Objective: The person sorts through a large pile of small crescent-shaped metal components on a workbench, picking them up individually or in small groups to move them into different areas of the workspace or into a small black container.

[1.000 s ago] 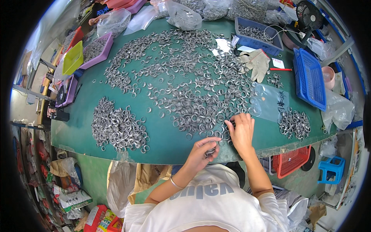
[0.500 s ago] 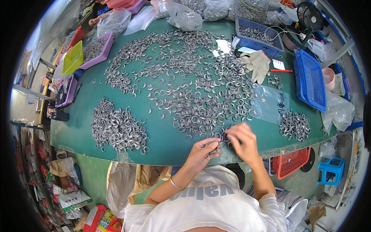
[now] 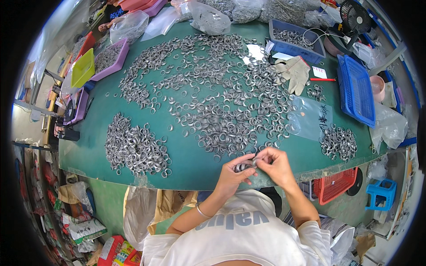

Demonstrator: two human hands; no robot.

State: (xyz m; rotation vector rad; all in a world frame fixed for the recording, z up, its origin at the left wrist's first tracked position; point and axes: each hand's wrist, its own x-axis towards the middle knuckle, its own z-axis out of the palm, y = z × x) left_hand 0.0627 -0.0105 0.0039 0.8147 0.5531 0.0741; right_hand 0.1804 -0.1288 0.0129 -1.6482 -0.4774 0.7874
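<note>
Near the table's front edge, my left hand (image 3: 234, 174) is closed around several grey metal rings (image 3: 241, 167). My right hand (image 3: 274, 165) meets it there, thumb and fingers pinching a single ring (image 3: 254, 162) beside the held ones. Just beyond both hands spreads a wide scatter of loose metal rings (image 3: 226, 128), reaching far back over the green table (image 3: 182, 155). A dense heap of rings (image 3: 135, 146) lies to the left, and a smaller heap (image 3: 338, 144) lies to the right.
A clear plastic bag (image 3: 309, 117), a work glove (image 3: 295, 73) and a red pen (image 3: 322, 80) lie on the right. Blue baskets (image 3: 356, 93) stand at the right edge, a blue bin (image 3: 297, 46) behind. Pink (image 3: 111, 62) and yellow-green (image 3: 83, 68) trays sit far left.
My right hand has come down and left from the scatter's near edge to my left hand, and now pinches a ring. My left hand has turned slightly, showing the row of rings in it.
</note>
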